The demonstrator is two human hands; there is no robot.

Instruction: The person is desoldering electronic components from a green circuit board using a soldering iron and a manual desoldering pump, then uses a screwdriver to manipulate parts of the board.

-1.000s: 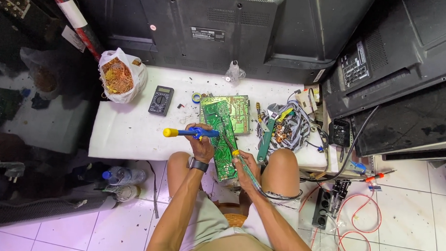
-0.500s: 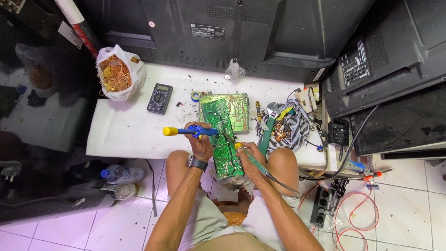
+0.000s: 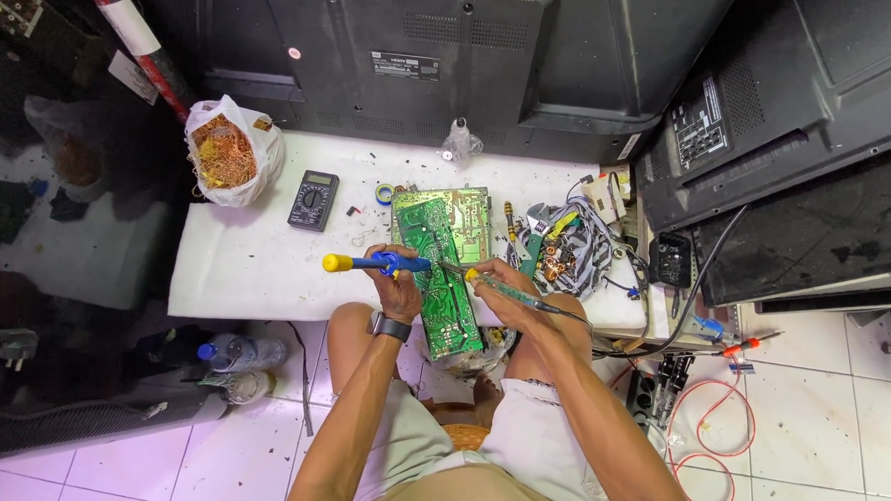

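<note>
Hands meet over a green circuit board (image 3: 443,270) that lies tilted across the front edge of the low white bench (image 3: 254,272), its lower end hanging off the edge between the person's knees. The left hand (image 3: 396,283) is clenched around a blue desoldering pump (image 3: 370,263) with a yellow end cap; the pump lies level, cap pointing towards the left end of the bench and nozzle over the board. A dark watch (image 3: 392,327) sits on that wrist. The right hand (image 3: 504,288) grasps a soldering iron (image 3: 499,288) with a green and yellow handle, held slanted, its metal tip touching or just above the board near the pump's nozzle; which of the two cannot be told. The iron's cord runs back along the right forearm.

A second green board (image 3: 447,206) lies flat on the bench just behind the tilted one. Near the middle of the bench rests a black multimeter (image 3: 313,200), and a small roll of tape (image 3: 384,193) lies between it and the boards. At the back left corner stands a white plastic bag (image 3: 231,151) full of tangled copper wire. A heap of cables and small parts (image 3: 566,251) crowds the right end. Black television backs (image 3: 454,51) stand against the rear edge, and a plastic bottle (image 3: 241,352) lies on the tiled floor by the left knee.
</note>
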